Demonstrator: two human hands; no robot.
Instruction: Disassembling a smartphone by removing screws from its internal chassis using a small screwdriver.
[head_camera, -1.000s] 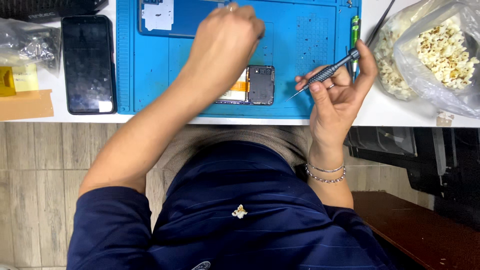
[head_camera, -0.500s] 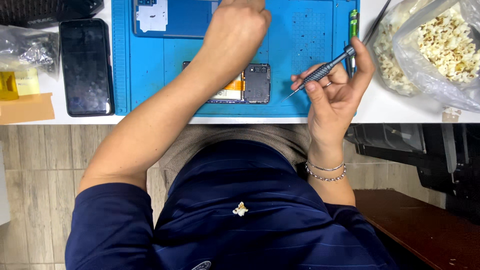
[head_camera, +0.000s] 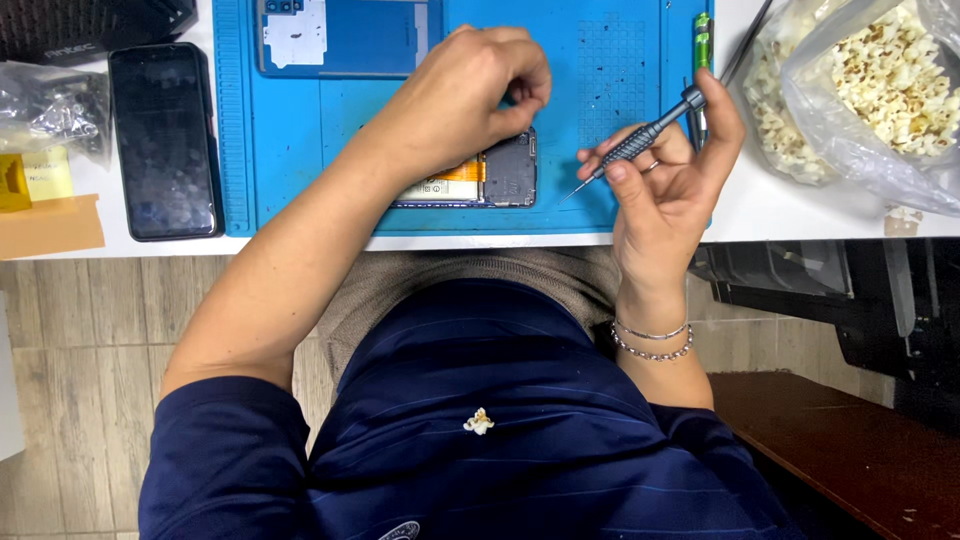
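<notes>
My left hand (head_camera: 465, 95) hovers over an opened phone (head_camera: 500, 172) on the blue work mat (head_camera: 600, 90), fingers pinched together above its top end; whatever is pinched is too small to see. The phone lies near the mat's front edge, its insides and an orange flex cable showing. My right hand (head_camera: 665, 185) is to the right of the phone and holds a slim grey screwdriver (head_camera: 640, 142), tip pointing down-left toward the phone without touching it.
A blue phone back cover (head_camera: 345, 35) lies at the mat's far edge. A black phone (head_camera: 163, 140) rests left of the mat, with a plastic bag (head_camera: 50, 105) and yellow notes (head_camera: 40, 175) beyond. Bags of popcorn (head_camera: 860, 80) sit at right. A green tool (head_camera: 702, 40) lies by the mat.
My left hand has drawn back from the far part of the mat toward the phone, fingers now pinched. The right hand keeps the screwdriver and has barely shifted.
</notes>
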